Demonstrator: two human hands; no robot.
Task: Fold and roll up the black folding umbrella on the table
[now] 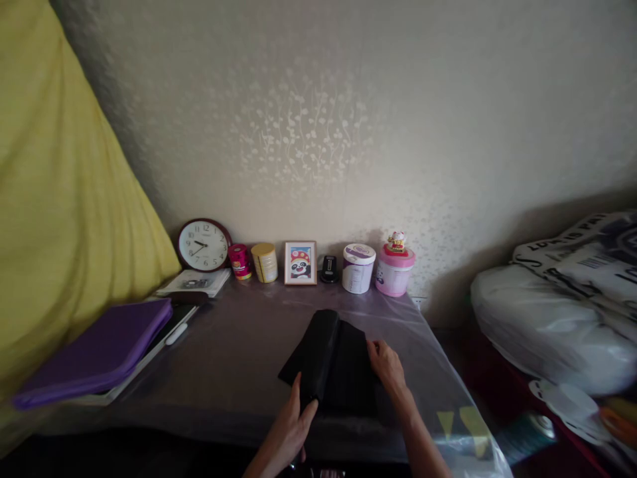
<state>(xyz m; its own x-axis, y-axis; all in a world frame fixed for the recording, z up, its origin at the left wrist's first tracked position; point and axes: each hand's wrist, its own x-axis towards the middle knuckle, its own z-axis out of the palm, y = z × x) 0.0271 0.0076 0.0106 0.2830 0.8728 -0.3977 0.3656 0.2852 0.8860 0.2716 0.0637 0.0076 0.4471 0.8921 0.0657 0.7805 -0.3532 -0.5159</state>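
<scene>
A black sheet-like thing, rolled up along its middle, lies on the table in front of me. Its flat parts spread to both sides of the thick roll. I cannot make out whether it is plastic or cloth. With thumb and fingers, my left hand grips the near end of the roll. At the sheet's right edge, my right hand is closed with its fingertips on the upper corner area.
A plastic cover lies over the table. Along the wall stand a clock, several tubs and cans, and a framed panda picture. A purple folder lies left. Stuffed bags are beyond the right edge.
</scene>
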